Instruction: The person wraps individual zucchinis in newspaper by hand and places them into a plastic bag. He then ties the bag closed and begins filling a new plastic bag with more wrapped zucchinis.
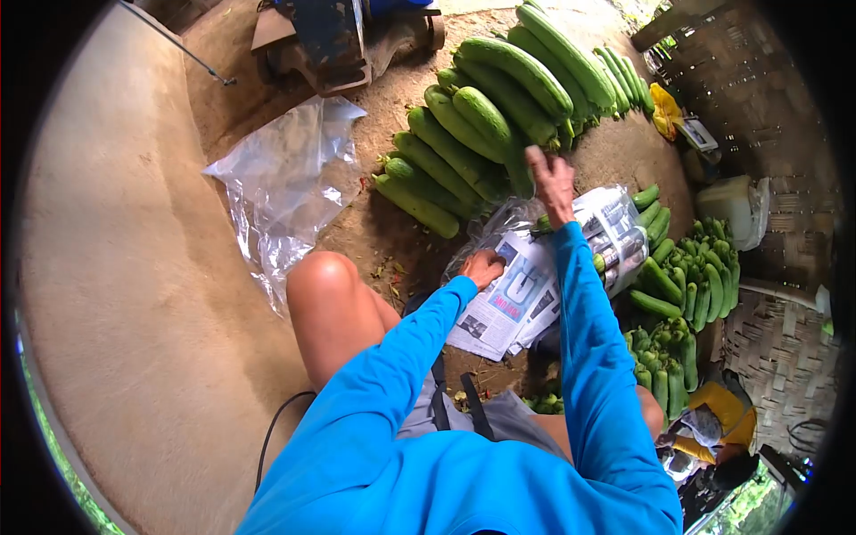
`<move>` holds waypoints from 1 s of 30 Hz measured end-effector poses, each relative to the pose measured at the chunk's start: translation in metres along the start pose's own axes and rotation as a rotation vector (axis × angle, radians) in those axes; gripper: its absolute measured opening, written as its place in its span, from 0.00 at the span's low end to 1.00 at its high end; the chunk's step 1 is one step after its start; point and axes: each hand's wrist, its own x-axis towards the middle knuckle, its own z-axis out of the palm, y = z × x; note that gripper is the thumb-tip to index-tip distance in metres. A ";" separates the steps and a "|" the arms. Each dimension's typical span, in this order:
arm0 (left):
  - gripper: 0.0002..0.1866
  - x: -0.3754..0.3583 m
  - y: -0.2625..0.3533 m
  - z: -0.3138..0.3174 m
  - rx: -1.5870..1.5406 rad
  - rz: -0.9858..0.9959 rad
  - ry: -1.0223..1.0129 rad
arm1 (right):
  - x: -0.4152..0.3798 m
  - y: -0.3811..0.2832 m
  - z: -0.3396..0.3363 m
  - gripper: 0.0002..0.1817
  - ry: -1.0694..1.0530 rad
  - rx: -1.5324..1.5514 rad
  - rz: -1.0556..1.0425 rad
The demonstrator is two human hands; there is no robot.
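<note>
My left hand (482, 267) rests with curled fingers at the edge of a clear plastic bag (510, 220) lined with printed newspaper (504, 308). The newspaper lies between my knees, its lower sheets fanned out. Farther forward, my right hand (553, 183) reaches over the bag with its fingers apart, right beside the end of a long green cucumber (520, 169) in the row. Under my right forearm, a newspaper-wrapped bundle (611, 227) in clear plastic shows some green cucumber at its side.
Large cucumbers (464, 152) lie in a curved row ahead. Smaller ones (704, 276) are heaped at the right, near a pale plastic container (736, 209) and a woven wall (785, 357). An empty clear plastic bag (285, 178) lies left. A metal machine base (325, 45) stands at the back.
</note>
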 end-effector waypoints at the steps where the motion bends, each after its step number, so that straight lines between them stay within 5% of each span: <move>1: 0.22 0.004 0.000 -0.002 0.016 0.002 -0.013 | 0.006 -0.007 -0.015 0.44 0.066 0.110 0.045; 2: 0.22 0.005 -0.001 -0.003 0.010 -0.001 -0.014 | 0.015 -0.006 -0.027 0.44 0.133 0.223 0.094; 3: 0.23 0.006 -0.002 -0.003 -0.005 0.034 -0.014 | 0.024 -0.001 -0.030 0.42 0.341 -0.035 -0.153; 5: 0.24 0.009 -0.005 -0.001 -0.018 0.050 -0.034 | 0.038 -0.048 -0.051 0.40 0.367 -0.160 -0.209; 9: 0.22 0.024 -0.017 0.009 -0.091 0.083 -0.161 | 0.087 -0.086 -0.050 0.41 0.157 -0.444 -0.530; 11: 0.23 0.010 0.005 0.004 -0.115 0.021 -0.133 | 0.091 -0.103 -0.055 0.38 -0.055 -0.710 -0.377; 14: 0.20 0.014 0.023 -0.003 -0.257 -0.098 -0.170 | 0.095 -0.114 -0.065 0.40 -0.116 -0.640 -0.312; 16: 0.17 0.019 0.029 -0.006 -0.192 -0.008 -0.041 | 0.105 -0.109 -0.061 0.42 -0.069 -0.447 -0.208; 18: 0.16 0.019 0.033 -0.011 -0.486 0.252 0.001 | 0.095 -0.076 -0.066 0.41 -0.137 -0.409 -0.173; 19: 0.20 0.047 0.025 -0.021 -0.012 0.488 0.033 | 0.082 -0.040 -0.058 0.37 -0.131 -0.275 -0.456; 20: 0.25 0.019 0.081 -0.031 -0.564 0.030 -0.005 | 0.068 -0.015 -0.059 0.33 -0.122 -0.140 -0.733; 22: 0.34 0.004 0.113 -0.041 -0.985 0.196 -0.108 | -0.035 -0.053 -0.081 0.27 -0.356 0.534 0.138; 26: 0.28 -0.005 0.130 -0.027 -1.087 0.266 -0.252 | -0.153 -0.021 -0.064 0.25 -0.430 0.915 0.330; 27: 0.25 -0.005 0.118 -0.020 -1.147 0.177 -0.311 | -0.171 -0.010 -0.048 0.26 -0.305 0.935 0.376; 28: 0.24 -0.011 0.112 -0.006 -1.069 0.041 -0.176 | -0.186 0.004 -0.043 0.26 -0.301 0.949 0.411; 30: 0.24 -0.004 0.088 0.001 -0.728 0.070 -0.211 | -0.202 0.028 -0.034 0.29 -0.305 1.015 0.487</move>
